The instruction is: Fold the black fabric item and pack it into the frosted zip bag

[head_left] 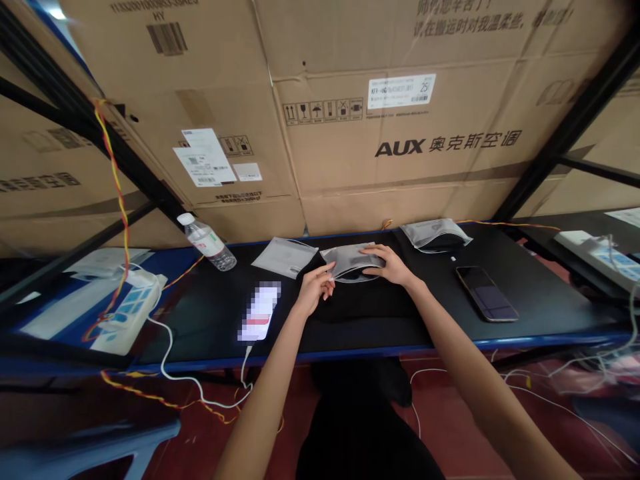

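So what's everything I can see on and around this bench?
grey pouch: 1, silver-grey, middle of the table, under both hands
flat grey pouch: 1, grey, just left of it
bulging pouch: 1, silver-grey, at the back right
dark phone: 1, black, screen off, right of the hands
lit phone: 1, screen on, left of the hands, white cable plugged in
water bottle: 1, clear with white cap, lying at the back left
power strip: 1, white, left end
cardboard boxes: several, brown, stacked behind
table: 1, black top, blue edge
left hand: 1, fingers pinching the pouch's left edge
right hand: 1, resting flat on the pouch
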Demonstrator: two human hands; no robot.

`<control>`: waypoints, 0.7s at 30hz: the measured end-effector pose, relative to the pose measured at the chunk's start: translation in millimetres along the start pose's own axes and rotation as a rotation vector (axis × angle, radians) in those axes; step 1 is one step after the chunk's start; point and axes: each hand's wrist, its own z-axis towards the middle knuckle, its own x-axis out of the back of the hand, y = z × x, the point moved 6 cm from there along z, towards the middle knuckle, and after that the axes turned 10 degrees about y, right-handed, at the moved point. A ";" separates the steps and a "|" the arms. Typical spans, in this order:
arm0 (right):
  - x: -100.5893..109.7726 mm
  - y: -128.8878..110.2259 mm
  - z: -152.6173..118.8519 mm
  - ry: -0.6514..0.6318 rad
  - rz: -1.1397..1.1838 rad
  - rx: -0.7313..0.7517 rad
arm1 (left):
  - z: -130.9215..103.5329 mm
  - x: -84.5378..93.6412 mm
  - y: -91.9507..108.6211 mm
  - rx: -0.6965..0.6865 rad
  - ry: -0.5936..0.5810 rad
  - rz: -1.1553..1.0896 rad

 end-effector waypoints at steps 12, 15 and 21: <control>0.2 9.1 -1.5 -0.013 0.097 -0.045 | -1.4 0.8 0.1 0.000 0.014 -0.006; -0.3 14.3 -0.9 0.036 -0.009 -0.092 | -3.6 -0.4 2.4 0.005 0.012 0.007; 6.5 -13.4 -7.7 0.038 -0.217 -0.063 | -6.2 -2.1 6.0 -0.006 -0.007 0.018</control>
